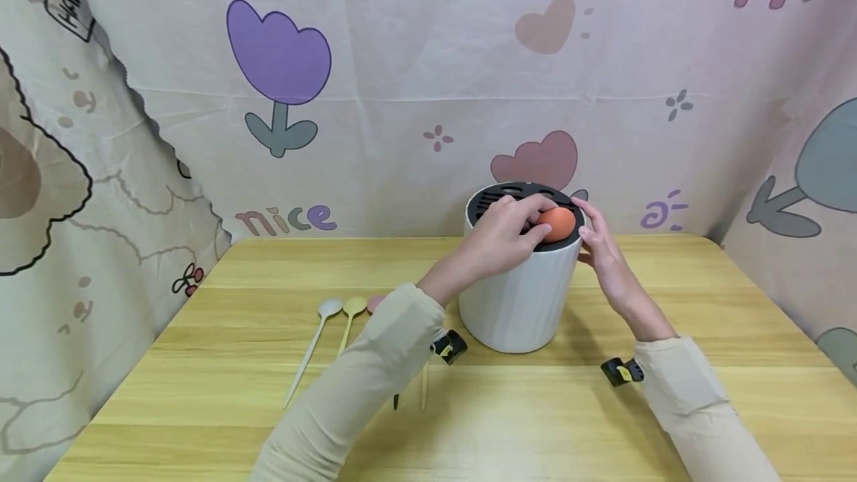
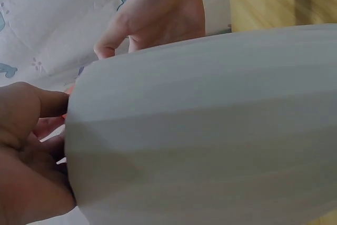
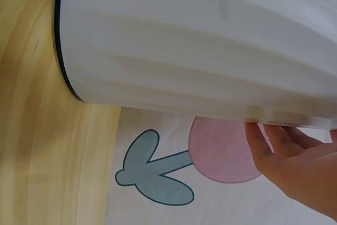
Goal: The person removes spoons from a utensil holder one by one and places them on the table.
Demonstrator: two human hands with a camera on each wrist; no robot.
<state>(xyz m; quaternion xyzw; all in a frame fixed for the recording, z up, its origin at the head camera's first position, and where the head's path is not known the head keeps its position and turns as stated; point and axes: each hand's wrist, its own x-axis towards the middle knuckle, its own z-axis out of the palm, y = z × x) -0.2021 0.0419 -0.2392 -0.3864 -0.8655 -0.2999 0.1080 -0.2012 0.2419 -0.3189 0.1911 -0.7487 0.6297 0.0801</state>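
Note:
A white ribbed knife block point(image 1: 515, 303) with a black slotted top point(image 1: 492, 203) stands upright on the table. My left hand point(image 1: 505, 233) reaches over the top and pinches an orange spoon point(image 1: 557, 225) by its rounded head. The spoon's handle is hidden; its head sits low at the right front of the slotted top. My right hand point(image 1: 605, 251) touches the right side of the block near the rim. In the right wrist view, the extended fingertips point(image 3: 253, 130) rest against the ribbed wall. The left wrist view shows my left fingers point(image 2: 52, 104) partly behind the rim.
Left of the block lie several long-handled spoons side by side, among them a white spoon point(image 1: 329, 309), a yellow spoon point(image 1: 355, 307) and a pink one point(image 1: 375, 303), partly covered by my left sleeve point(image 1: 375, 363). Behind the wooden table point(image 1: 522, 415) hangs a printed cloth point(image 1: 402, 43).

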